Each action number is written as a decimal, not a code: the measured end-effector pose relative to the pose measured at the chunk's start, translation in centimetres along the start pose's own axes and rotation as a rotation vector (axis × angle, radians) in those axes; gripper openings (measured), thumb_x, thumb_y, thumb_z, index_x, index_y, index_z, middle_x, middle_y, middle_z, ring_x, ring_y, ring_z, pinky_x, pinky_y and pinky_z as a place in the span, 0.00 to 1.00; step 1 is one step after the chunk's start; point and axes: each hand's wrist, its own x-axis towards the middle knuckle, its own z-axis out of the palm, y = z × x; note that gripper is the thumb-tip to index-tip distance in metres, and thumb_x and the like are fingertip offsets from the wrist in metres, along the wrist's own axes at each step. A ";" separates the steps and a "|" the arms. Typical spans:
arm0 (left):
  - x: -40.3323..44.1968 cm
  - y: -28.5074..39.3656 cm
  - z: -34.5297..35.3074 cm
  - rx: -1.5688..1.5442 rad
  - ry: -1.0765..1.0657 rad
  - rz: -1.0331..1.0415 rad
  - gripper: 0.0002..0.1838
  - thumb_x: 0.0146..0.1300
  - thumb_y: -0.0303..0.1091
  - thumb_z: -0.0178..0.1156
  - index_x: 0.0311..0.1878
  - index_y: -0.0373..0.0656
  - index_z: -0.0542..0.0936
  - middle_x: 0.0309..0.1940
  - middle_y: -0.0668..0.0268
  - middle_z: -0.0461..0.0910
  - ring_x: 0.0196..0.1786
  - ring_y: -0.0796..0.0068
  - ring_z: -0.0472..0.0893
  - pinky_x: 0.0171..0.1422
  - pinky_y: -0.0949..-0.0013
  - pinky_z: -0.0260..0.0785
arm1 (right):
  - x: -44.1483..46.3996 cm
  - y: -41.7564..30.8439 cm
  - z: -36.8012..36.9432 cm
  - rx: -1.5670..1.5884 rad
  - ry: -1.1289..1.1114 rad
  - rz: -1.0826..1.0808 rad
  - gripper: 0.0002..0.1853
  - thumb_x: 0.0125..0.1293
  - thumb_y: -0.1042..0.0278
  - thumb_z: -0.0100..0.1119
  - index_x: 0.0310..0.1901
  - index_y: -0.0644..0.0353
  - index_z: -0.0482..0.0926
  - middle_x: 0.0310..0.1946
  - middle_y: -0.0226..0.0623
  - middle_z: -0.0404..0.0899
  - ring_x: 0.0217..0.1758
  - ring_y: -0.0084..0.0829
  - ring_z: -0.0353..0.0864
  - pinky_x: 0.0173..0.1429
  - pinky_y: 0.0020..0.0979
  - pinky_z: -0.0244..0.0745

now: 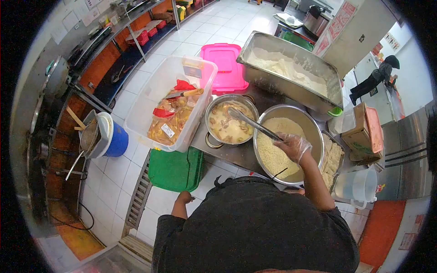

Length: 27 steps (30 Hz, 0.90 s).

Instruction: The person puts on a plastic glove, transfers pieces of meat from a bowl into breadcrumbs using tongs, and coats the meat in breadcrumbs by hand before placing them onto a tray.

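My right hand (292, 148), in a clear plastic glove, is closed on metal tongs (257, 123) above a steel bowl (320, 145) of pale crumbs. The tips of the tongs reach over a two-handled pot (210, 136) that holds pieces in a creamy liquid. Away from the containers, my left hand (185, 197) hangs low near the green lid; its fingers look curled, and whether anything is in them is hidden. Left of the pot stands a clear plastic bin (136, 119) with packaged meat and a knife (184, 93) in it.
Behind the bowl is a deep steel tray (291, 88) of white flour, beside a pink lid (223, 63). A tray of coated pieces (332, 164) and a clear jug (359, 184) stand right. A green lid (173, 170) and blue bucket (118, 139) are left. Another person (380, 77) stands far right.
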 end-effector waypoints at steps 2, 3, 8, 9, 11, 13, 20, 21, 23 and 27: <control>-1.1 1.5 -0.1 -0.489 0.138 -0.206 0.25 0.49 0.48 0.75 0.48 0.43 0.85 0.40 0.52 0.85 0.44 0.54 0.83 0.49 0.56 0.75 | -0.3 -1.1 -1.0 -0.006 -0.034 0.031 0.25 0.64 0.45 0.61 0.55 0.55 0.82 0.46 0.48 0.84 0.51 0.45 0.83 0.55 0.39 0.75; -1.2 1.4 -0.4 -0.402 0.121 -0.098 0.27 0.48 0.46 0.76 0.50 0.43 0.83 0.43 0.52 0.84 0.45 0.55 0.83 0.50 0.56 0.75 | -0.2 -0.5 -0.6 0.051 -0.033 0.021 0.25 0.64 0.46 0.61 0.55 0.55 0.82 0.45 0.48 0.84 0.49 0.43 0.84 0.54 0.38 0.75; -0.2 1.9 -0.8 -0.405 0.087 -0.295 0.29 0.48 0.46 0.76 0.51 0.40 0.81 0.46 0.50 0.83 0.49 0.59 0.83 0.53 0.60 0.75 | -0.9 2.0 -1.3 0.206 -0.072 0.063 0.23 0.63 0.52 0.65 0.55 0.57 0.82 0.40 0.42 0.85 0.37 0.29 0.83 0.47 0.31 0.76; -0.4 2.1 -0.9 -0.416 0.107 -0.279 0.29 0.49 0.47 0.75 0.51 0.40 0.81 0.45 0.49 0.83 0.49 0.59 0.83 0.53 0.60 0.75 | -1.3 2.8 -1.6 0.241 -0.042 0.048 0.23 0.63 0.53 0.66 0.55 0.58 0.82 0.39 0.41 0.85 0.37 0.28 0.82 0.46 0.30 0.76; -0.2 1.5 -0.5 -0.437 0.149 -0.247 0.29 0.51 0.48 0.74 0.51 0.39 0.81 0.43 0.49 0.84 0.48 0.59 0.83 0.53 0.60 0.75 | -2.4 5.4 -2.4 0.310 0.020 0.018 0.23 0.63 0.56 0.66 0.55 0.61 0.81 0.38 0.38 0.86 0.35 0.24 0.81 0.44 0.29 0.76; -1.6 3.9 -2.3 -0.343 0.093 -0.288 0.28 0.52 0.49 0.72 0.52 0.40 0.81 0.44 0.48 0.83 0.50 0.56 0.83 0.55 0.60 0.74 | -4.2 7.3 -3.8 0.339 0.032 0.079 0.23 0.64 0.50 0.62 0.54 0.56 0.82 0.40 0.44 0.85 0.40 0.37 0.83 0.46 0.36 0.76; -4.1 5.7 -3.6 -0.303 0.165 -0.085 0.27 0.55 0.50 0.69 0.51 0.41 0.81 0.47 0.47 0.83 0.52 0.52 0.82 0.56 0.57 0.73 | -10.1 9.1 -7.5 0.021 0.202 0.230 0.23 0.64 0.49 0.62 0.56 0.52 0.81 0.38 0.47 0.84 0.41 0.46 0.85 0.45 0.41 0.76; -4.0 5.7 -3.7 -0.300 0.164 -0.087 0.26 0.55 0.50 0.69 0.51 0.40 0.81 0.47 0.47 0.83 0.52 0.51 0.82 0.56 0.57 0.73 | -10.4 8.3 -7.8 -0.056 0.159 0.323 0.24 0.62 0.49 0.63 0.57 0.49 0.81 0.39 0.47 0.84 0.42 0.46 0.84 0.47 0.42 0.77; 0.2 1.7 -1.7 -0.442 0.096 -0.226 0.25 0.56 0.49 0.68 0.50 0.40 0.81 0.48 0.47 0.82 0.52 0.50 0.81 0.57 0.56 0.73 | -10.6 7.6 -6.9 -0.143 0.094 0.289 0.25 0.59 0.49 0.65 0.57 0.51 0.81 0.37 0.48 0.84 0.41 0.45 0.84 0.47 0.41 0.77; 2.0 3.0 -3.9 -0.213 0.067 -0.140 0.24 0.56 0.48 0.66 0.50 0.41 0.82 0.48 0.46 0.82 0.54 0.48 0.81 0.59 0.55 0.72 | -10.8 6.0 -6.2 -0.138 -0.032 0.304 0.27 0.55 0.50 0.68 0.56 0.50 0.81 0.34 0.46 0.85 0.40 0.45 0.85 0.46 0.42 0.77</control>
